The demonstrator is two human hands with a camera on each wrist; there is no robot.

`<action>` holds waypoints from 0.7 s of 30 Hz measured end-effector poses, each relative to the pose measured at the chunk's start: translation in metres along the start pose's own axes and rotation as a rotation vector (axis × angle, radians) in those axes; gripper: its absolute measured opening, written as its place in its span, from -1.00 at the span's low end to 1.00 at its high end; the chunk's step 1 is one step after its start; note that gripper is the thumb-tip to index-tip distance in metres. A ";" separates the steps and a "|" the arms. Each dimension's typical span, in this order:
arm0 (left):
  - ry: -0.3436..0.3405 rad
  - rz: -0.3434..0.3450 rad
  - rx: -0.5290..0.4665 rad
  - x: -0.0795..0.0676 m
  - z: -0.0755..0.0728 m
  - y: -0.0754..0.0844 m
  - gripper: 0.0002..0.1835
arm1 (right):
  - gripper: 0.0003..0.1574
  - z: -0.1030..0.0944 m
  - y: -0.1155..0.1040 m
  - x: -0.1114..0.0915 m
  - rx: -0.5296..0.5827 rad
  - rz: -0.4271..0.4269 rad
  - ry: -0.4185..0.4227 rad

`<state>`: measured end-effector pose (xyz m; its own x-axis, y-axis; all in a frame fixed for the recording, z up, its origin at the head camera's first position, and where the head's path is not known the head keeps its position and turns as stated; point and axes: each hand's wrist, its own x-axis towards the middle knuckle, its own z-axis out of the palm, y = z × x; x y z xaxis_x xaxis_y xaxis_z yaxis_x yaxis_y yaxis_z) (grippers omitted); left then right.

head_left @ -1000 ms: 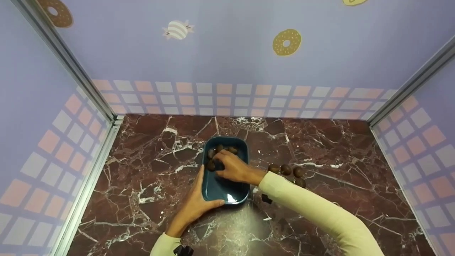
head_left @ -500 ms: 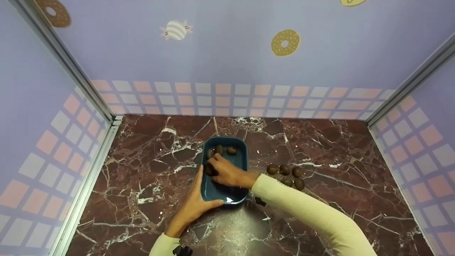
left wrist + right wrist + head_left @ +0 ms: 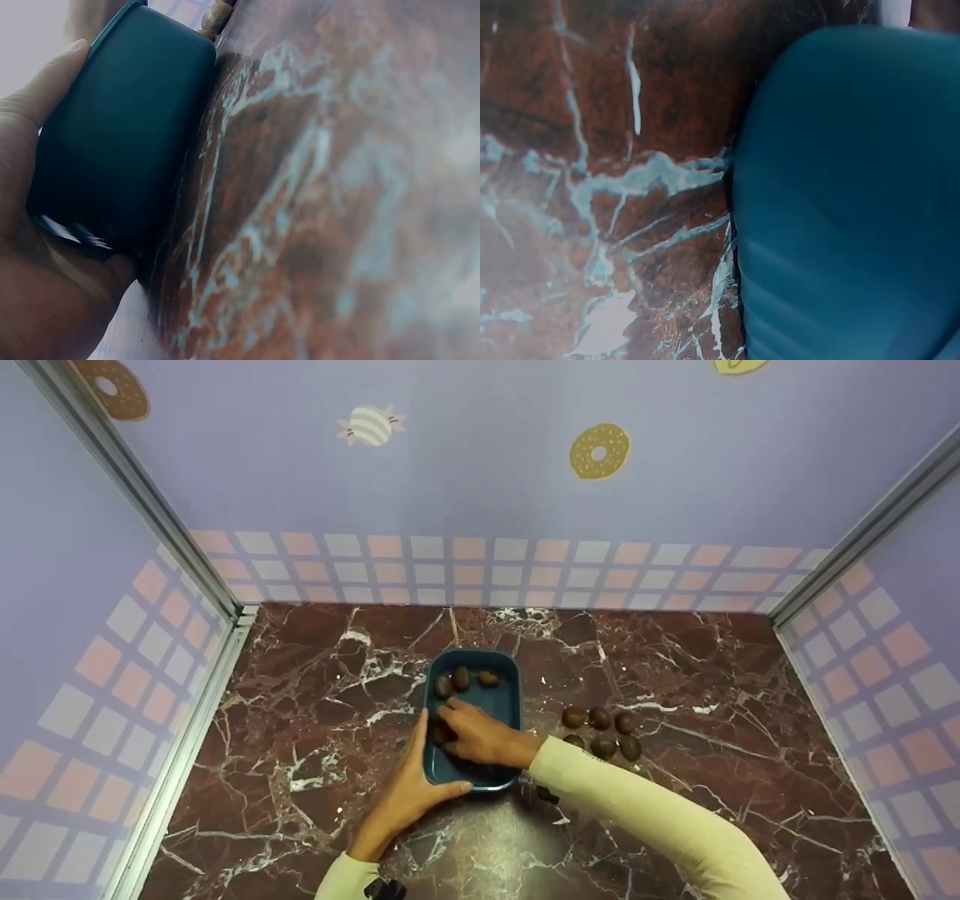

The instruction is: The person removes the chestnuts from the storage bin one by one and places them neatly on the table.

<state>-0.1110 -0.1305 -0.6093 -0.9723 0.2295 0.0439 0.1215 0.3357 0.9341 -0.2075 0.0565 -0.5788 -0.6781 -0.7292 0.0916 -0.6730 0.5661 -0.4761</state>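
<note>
Blue and shiny, the tray [image 3: 495, 706] sits on the dark red, streaky table [image 3: 337, 735]. The right hand [image 3: 478, 735] has just moved a little way down inside it, away from the far end. The dark brown lump [image 3: 441, 732] at its fingertips has come down too. The fingers and thumb bend around that lump, nearly closed, by the tray's left wall. I can't tell if it is one lump or two.

Now three brown lumps [image 3: 461, 678] show plainly at the far end. So it looks to me like the sorting is now closer to the middle of the tray, and those three are left alone.

The left hand [image 3: 416, 789] has not moved. Its fingers and thumb are spread wide and hold the tray's near left corner.

The right sleeve [image 3: 637, 802] has shifted, so six more brown lumps [image 3: 603, 747] show on the table.
</note>
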 end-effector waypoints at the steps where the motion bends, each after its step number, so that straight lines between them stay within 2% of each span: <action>1: 0.000 -0.001 -0.001 0.000 0.000 0.000 0.56 | -0.52 -0.002 -0.002 -0.001 -0.008 0.006 -0.004; 7: -0.005 -0.005 -0.052 0.001 0.001 -0.001 0.56 | -0.54 -0.013 -0.002 -0.007 0.006 0.019 0.015; 11: -0.009 -0.011 -0.075 0.001 0.002 0.000 0.55 | -0.49 -0.022 -0.001 -0.013 0.024 0.041 0.027; 16: -0.008 -0.019 -0.081 0.001 0.002 -0.001 0.55 | -0.45 -0.034 -0.002 -0.024 0.044 0.060 0.072; 21: -0.012 0.004 -0.133 0.002 0.002 -0.002 0.55 | -0.46 -0.046 -0.003 -0.036 0.058 0.060 0.114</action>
<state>-0.1127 -0.1290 -0.6113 -0.9693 0.2421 0.0439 0.0967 0.2107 0.9728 -0.1946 0.0991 -0.5410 -0.7483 -0.6442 0.1583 -0.6138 0.5820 -0.5334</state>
